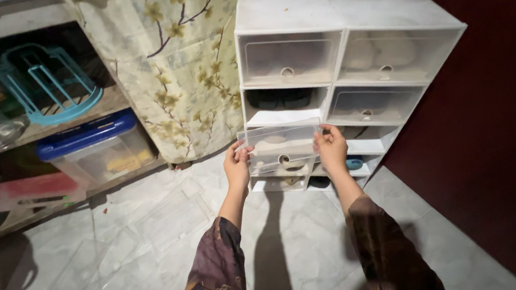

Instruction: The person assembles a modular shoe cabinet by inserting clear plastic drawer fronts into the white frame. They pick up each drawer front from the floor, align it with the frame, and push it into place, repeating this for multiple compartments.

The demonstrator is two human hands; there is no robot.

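I see the left hand (236, 164) and the right hand (331, 146) holding a clear plastic door panel (280, 141) by its two ends. The fingers pinch its side edges. The panel sits in front of the white stacked shoe boxes (339, 14), at a lower box on the left side. A flowered curtain (169, 67) hangs beside them.
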